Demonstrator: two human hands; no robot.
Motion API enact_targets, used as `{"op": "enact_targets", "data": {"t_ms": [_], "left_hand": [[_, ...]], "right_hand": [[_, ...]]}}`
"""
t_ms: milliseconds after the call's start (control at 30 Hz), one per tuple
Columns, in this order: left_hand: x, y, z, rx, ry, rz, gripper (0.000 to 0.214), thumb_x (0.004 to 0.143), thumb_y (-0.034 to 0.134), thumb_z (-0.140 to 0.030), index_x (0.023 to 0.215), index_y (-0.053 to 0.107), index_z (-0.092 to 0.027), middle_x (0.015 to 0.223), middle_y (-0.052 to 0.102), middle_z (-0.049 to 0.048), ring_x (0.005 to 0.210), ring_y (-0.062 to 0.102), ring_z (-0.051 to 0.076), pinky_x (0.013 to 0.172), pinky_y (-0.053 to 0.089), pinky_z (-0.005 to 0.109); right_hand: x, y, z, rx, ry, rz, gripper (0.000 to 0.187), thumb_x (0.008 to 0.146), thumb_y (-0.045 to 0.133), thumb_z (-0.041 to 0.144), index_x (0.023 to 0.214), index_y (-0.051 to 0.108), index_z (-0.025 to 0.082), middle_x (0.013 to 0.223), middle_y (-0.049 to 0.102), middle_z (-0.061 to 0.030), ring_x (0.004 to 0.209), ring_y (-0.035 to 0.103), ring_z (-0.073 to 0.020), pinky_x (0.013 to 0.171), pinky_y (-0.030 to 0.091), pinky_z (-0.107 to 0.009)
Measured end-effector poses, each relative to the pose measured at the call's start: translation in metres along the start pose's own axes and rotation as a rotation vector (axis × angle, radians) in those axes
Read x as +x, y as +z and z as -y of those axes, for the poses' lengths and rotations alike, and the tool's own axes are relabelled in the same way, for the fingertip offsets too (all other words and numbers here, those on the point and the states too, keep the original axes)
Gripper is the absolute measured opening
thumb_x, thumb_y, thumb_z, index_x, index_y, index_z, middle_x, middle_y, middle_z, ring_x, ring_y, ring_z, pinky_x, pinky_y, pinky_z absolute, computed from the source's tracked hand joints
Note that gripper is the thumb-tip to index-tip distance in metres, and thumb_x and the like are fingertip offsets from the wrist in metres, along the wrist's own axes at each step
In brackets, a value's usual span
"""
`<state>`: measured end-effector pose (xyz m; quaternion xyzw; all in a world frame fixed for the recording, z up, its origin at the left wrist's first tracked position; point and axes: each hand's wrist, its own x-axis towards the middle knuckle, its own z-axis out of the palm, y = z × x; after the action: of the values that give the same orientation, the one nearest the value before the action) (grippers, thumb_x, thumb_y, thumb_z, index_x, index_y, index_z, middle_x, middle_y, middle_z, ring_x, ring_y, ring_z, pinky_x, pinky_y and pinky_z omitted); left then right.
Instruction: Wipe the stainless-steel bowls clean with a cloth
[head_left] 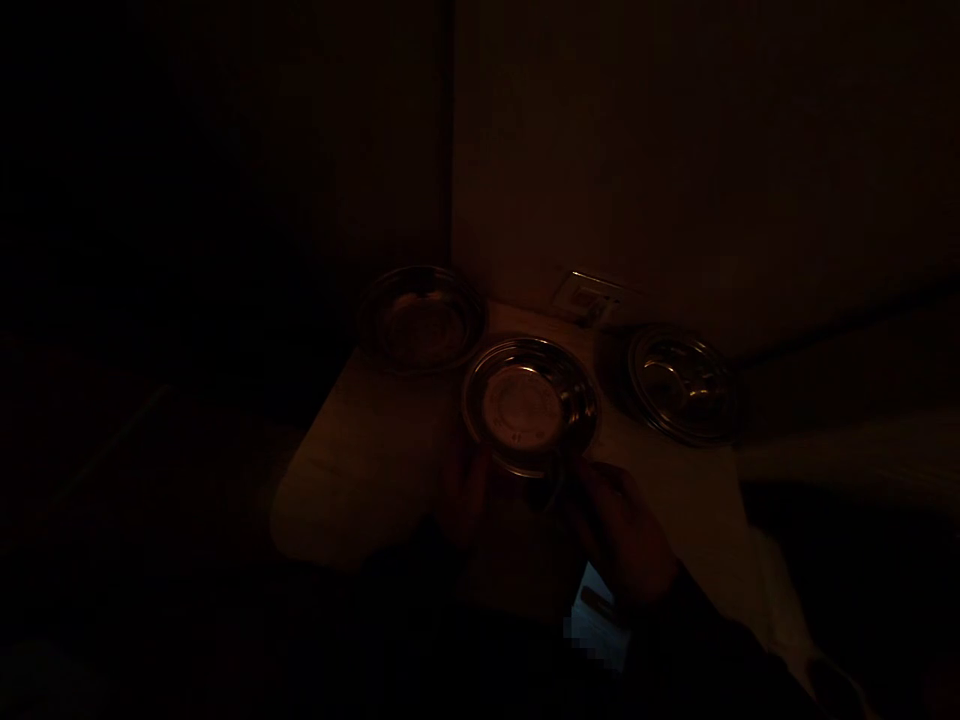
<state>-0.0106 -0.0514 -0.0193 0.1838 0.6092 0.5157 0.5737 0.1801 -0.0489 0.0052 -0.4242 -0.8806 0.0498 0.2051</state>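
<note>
The scene is very dark. A shiny round metal bowl [521, 405] with a flat bottom sits at the middle of the pale table, in front of me. My left hand [463, 495] is a dim shape at the bowl's near left rim; its fingers are mostly lost in shadow. At the near right rim is my right hand [630, 530], fingers bent and closed around something dark and too dim to name. Whether either hand grips the bowl's rim cannot be made out.
A second metal bowl [424, 325] stands at the table's back left corner, and shiny metal bowlware [682, 385] at the right. Behind the pale table [360, 450] rises a wall with a framed plate [592, 295]. A bluish lit patch [600, 615] shows below my right hand.
</note>
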Motion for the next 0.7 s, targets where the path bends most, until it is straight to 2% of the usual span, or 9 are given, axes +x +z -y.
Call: {"op": "enact_targets", "data": {"t_ms": [67,133,200,267,333,400,467,567,700], "left_hand": [[0.0,0.001,0.001,-0.019,0.002,0.01,0.073,0.08,0.056,-0.046,0.144,0.03,-0.02,0.076,0.072,0.0038,0.051,0.064,0.02,0.049,0.052,0.031],[-0.001,0.003,0.002,-0.033,-0.026,0.016,0.073,0.082,0.052,-0.047,0.145,0.027,-0.019,0.068,0.07,0.0022,0.048,0.063,0.021,0.05,0.052,0.033],[-0.002,0.005,0.003,-0.013,-0.073,-0.04,0.068,0.085,0.047,-0.048,0.144,0.03,-0.019,0.066,0.07,0.0025,0.054,0.066,0.023,0.054,0.053,0.035],[-0.002,0.006,0.005,0.032,-0.042,-0.126,0.06,0.086,0.046,-0.048,0.138,0.04,-0.018,0.084,0.072,0.0069,0.078,0.07,0.026,0.069,0.055,0.036],[-0.001,0.006,0.007,0.085,0.057,-0.186,0.053,0.086,0.048,-0.046,0.131,0.049,-0.018,0.112,0.068,0.0099,0.109,0.061,0.027,0.087,0.051,0.034],[0.001,0.006,0.008,0.122,0.134,-0.181,0.047,0.086,0.047,-0.043,0.126,0.053,-0.018,0.126,0.06,0.0094,0.122,0.052,0.026,0.097,0.046,0.034],[0.002,0.006,0.008,0.15,0.16,-0.177,0.043,0.088,0.044,-0.04,0.123,0.055,-0.018,0.127,0.06,0.0096,0.122,0.051,0.026,0.099,0.043,0.035],[0.001,0.007,0.004,0.158,0.187,-0.179,0.041,0.087,0.045,-0.04,0.119,0.057,-0.016,0.117,0.065,0.0104,0.113,0.058,0.026,0.095,0.046,0.034],[-0.002,0.01,0.0,0.186,0.169,-0.167,0.051,0.086,0.046,-0.048,0.124,0.054,-0.016,0.086,0.071,0.0082,0.079,0.067,0.024,0.069,0.053,0.033]], "right_hand": [[0.0,-0.002,-0.006,-0.003,-0.042,0.021,0.058,0.09,0.048,0.016,0.145,0.03,0.021,0.117,0.065,-0.0106,0.1,0.057,-0.0243,0.081,0.055,-0.038],[0.0,-0.005,-0.011,-0.022,-0.099,0.043,0.057,0.09,0.047,0.012,0.144,0.033,0.022,0.121,0.064,-0.0093,0.099,0.057,-0.0241,0.081,0.055,-0.038],[0.0,-0.006,-0.013,-0.046,-0.135,0.052,0.055,0.089,0.046,0.01,0.142,0.037,0.022,0.122,0.064,-0.0088,0.097,0.057,-0.0244,0.08,0.054,-0.039],[0.0,-0.004,-0.01,-0.063,-0.147,0.056,0.051,0.09,0.046,0.011,0.14,0.042,0.022,0.121,0.064,-0.0083,0.097,0.057,-0.0241,0.079,0.053,-0.039],[0.002,0.001,-0.003,-0.072,-0.166,0.064,0.046,0.09,0.046,0.011,0.136,0.047,0.021,0.119,0.065,-0.008,0.098,0.057,-0.0234,0.079,0.053,-0.037],[0.006,0.005,0.006,-0.089,-0.199,0.057,0.041,0.091,0.046,0.011,0.13,0.054,0.019,0.117,0.066,-0.0078,0.099,0.057,-0.0234,0.078,0.052,-0.037],[0.009,0.007,0.012,-0.121,-0.235,0.043,0.036,0.091,0.045,0.011,0.123,0.06,0.018,0.116,0.067,-0.0072,0.098,0.056,-0.0237,0.077,0.05,-0.037],[0.012,0.0,0.008,-0.165,-0.275,0.052,0.034,0.092,0.043,0.011,0.117,0.063,0.02,0.116,0.067,-0.0059,0.095,0.057,-0.0225,0.075,0.047,-0.037],[0.007,-0.01,-0.007,-0.183,-0.276,0.046,0.035,0.09,0.045,0.01,0.119,0.062,0.019,0.113,0.069,-0.0069,0.094,0.056,-0.022,0.074,0.044,-0.036]]}}
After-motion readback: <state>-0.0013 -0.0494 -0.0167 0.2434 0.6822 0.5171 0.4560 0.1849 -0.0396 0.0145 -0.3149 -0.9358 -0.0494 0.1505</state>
